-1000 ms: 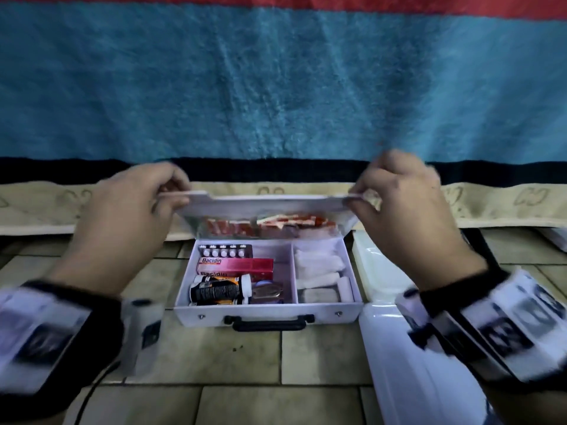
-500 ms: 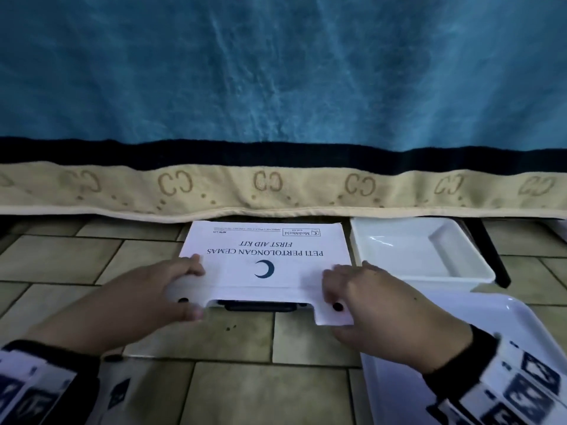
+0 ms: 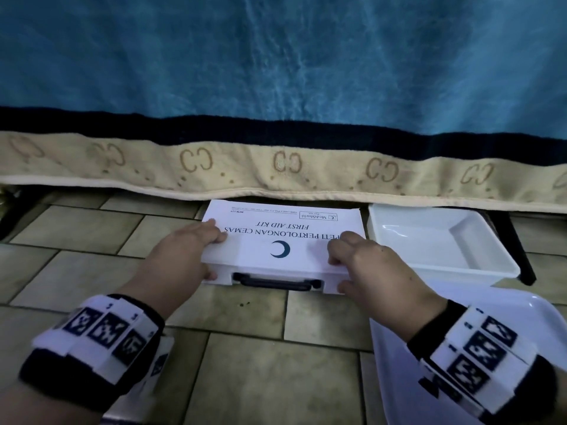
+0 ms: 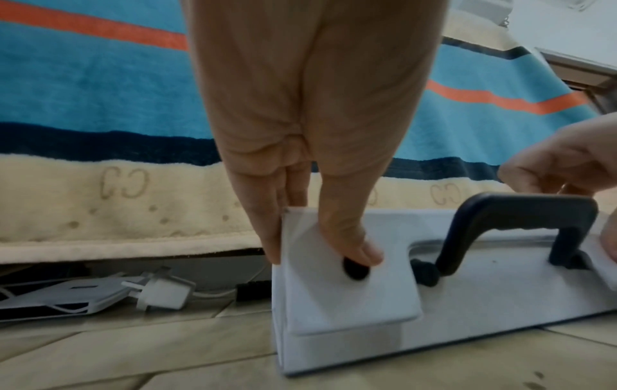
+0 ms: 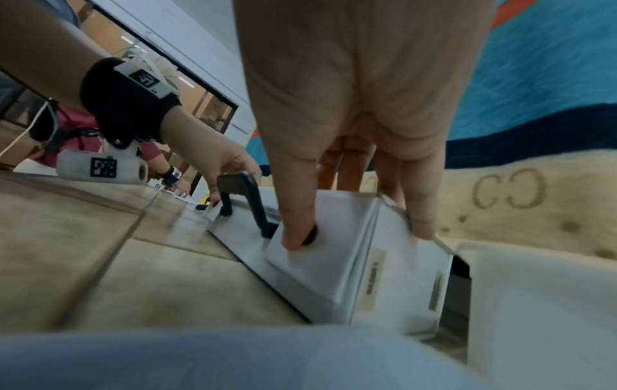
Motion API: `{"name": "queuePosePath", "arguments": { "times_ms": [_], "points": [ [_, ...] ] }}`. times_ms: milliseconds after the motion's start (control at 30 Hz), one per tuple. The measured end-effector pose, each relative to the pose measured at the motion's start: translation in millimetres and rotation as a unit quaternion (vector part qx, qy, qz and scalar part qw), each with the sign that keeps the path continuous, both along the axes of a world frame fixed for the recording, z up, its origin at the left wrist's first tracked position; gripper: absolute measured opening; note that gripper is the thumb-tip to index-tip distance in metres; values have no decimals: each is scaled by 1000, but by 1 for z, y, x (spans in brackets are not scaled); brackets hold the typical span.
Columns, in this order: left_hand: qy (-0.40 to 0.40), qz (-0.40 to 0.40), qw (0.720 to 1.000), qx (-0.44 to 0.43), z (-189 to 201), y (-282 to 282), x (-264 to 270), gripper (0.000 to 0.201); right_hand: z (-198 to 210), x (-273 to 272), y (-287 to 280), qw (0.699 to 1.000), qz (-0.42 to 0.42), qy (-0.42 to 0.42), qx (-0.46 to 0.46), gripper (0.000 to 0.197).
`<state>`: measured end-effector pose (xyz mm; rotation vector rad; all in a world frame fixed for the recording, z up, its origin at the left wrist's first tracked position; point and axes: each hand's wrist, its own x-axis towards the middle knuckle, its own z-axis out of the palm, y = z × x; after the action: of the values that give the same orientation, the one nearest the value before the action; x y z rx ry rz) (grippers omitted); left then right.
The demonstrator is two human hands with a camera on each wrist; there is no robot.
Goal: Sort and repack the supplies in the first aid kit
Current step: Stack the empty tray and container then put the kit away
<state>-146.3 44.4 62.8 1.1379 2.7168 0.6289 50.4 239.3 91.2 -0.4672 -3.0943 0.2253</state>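
Observation:
The white first aid kit (image 3: 285,240) lies closed on the tiled floor, its lid printed with a blue crescent and its black handle (image 3: 276,283) facing me. My left hand (image 3: 211,253) pinches the kit's left front corner, fingers on the lid, thumb on the front flap. The left wrist view shows that thumb (image 4: 360,250) beside the flap's black snap. At the right front corner my right hand (image 3: 340,263) holds the kit the same way, thumb (image 5: 293,237) pressing its flap's snap. The supplies inside are hidden.
A small white tray (image 3: 460,273) stands just right of the kit, and a larger white tray (image 3: 392,363) lies at the lower right. A blue and beige blanket (image 3: 276,167) hangs behind the kit. A power strip and plug (image 4: 160,290) lie under it at the left.
A second ago both hands held the lid up over the packed compartments. They lowered it shut, then folded the two front flaps down against the kit's front.

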Motion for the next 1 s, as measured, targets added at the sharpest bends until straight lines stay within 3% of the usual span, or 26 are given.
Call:
{"name": "queuePosePath", "arguments": {
  "times_ms": [133,267,400,567,667,767,867,1000],
  "points": [
    [36,-3,999,-9,0,1,4,66,-5,1,-6,1000,-29,11,-3,33],
    [99,-24,992,-72,-1,1,13,62,-1,-3,-7,998,-61,14,18,34],
    [88,-19,994,-64,6,-1,16,58,-1,-3,-8,997,-72,1,17,38],
    [69,-33,994,-72,7,-5,16,62,6,13,-14,992,-105,15,-62,45],
    [36,-43,996,-74,9,-9,15,69,11,42,-38,981,-144,111,-67,38],
    [49,-29,996,-62,4,-8,23,71,3,75,-86,966,-102,219,-95,19],
    [73,-66,994,-48,-2,-3,43,68,-22,95,-121,974,-53,205,-78,15],
    [62,-124,988,-65,-6,6,62,66,-40,102,-110,972,-98,197,-85,19]
  ]
}}
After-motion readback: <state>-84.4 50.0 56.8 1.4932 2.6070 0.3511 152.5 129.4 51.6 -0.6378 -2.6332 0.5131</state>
